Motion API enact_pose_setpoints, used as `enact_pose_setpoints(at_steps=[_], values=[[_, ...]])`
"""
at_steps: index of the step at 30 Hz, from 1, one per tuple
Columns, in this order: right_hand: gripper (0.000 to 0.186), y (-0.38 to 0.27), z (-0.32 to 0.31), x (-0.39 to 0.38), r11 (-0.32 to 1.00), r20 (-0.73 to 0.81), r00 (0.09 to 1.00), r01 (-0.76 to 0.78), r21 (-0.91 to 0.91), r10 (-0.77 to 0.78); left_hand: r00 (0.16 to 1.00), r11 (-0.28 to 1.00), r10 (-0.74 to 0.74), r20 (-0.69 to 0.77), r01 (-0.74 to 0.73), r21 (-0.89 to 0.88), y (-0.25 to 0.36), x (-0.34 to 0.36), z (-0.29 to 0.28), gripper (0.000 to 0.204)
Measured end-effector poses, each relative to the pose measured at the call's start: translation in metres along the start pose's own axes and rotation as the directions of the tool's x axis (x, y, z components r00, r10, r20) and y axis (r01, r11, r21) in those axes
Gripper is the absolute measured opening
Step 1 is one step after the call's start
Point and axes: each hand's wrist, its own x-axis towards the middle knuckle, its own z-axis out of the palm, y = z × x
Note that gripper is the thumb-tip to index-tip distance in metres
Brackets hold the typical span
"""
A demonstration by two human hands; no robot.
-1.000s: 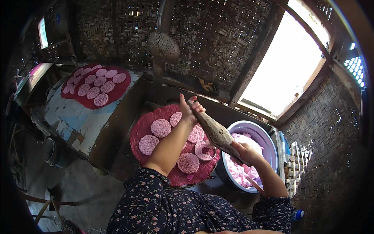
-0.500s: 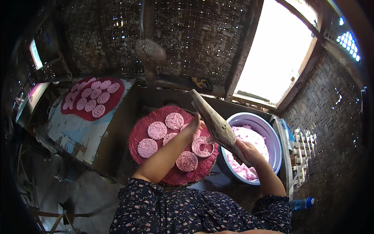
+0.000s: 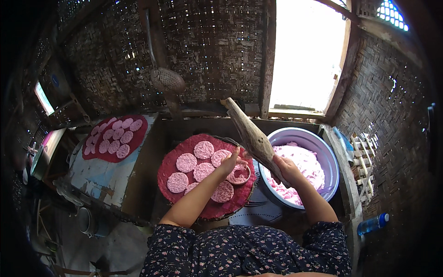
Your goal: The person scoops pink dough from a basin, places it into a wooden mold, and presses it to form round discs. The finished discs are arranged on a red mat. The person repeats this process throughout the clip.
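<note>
On the left of the frame, a dark red cloth (image 3: pixel 137 141) carrying pink discs lies on a worn, pale table (image 3: pixel 104 180). Just left of centre is a round, red-covered tray (image 3: pixel 166 166) with more pink discs (image 3: pixel 203 172) spread over it.

The left hand (image 3: pixel 229 161) hangs over the right part of this tray. Its thumb stands up, apart from the loosely bent fingers, so the hand is partly open; I cannot tell whether the fingertips touch the wood or have some small bit between them. Beside and below these fingers, a pale ring (image 3: pixel 249 174) lies partly filled with pink crumbs.

Right of centre, a grey-brown wooden tool (image 3: pixel 256 141) slants across the view, its long axis running from upper left to lower right. The narrow end points to the upper left; the body swells in the middle, then tapers toward the tub. It passes just right of the left fingers, and its lower part sits within the right hand (image 3: pixel 288 170), whose fingers are closed round it.

Behind this hand, a lavender-blue tub (image 3: pixel 333 171) holds a soft pink mass (image 3: pixel 307 164). A blue bottle (image 3: pixel 374 224) lies at lower right.
</note>
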Motion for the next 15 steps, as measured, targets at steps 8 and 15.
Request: enact_pose_setpoints(at_steps=[8,15], values=[[0.044,-0.008,-0.013,-0.018,0.997,0.016,0.999,0.048,0.063,-0.049,0.896,0.497,0.409,-0.172,-0.06,0.866,-0.007,-0.048,-0.006,0.058],[0.044,-0.022,0.026,-0.03,0.994,0.052,0.992,0.11,0.016,-0.11,0.632,0.482,0.775,-0.002,-0.589,0.648,0.063,-0.065,0.002,0.055]])
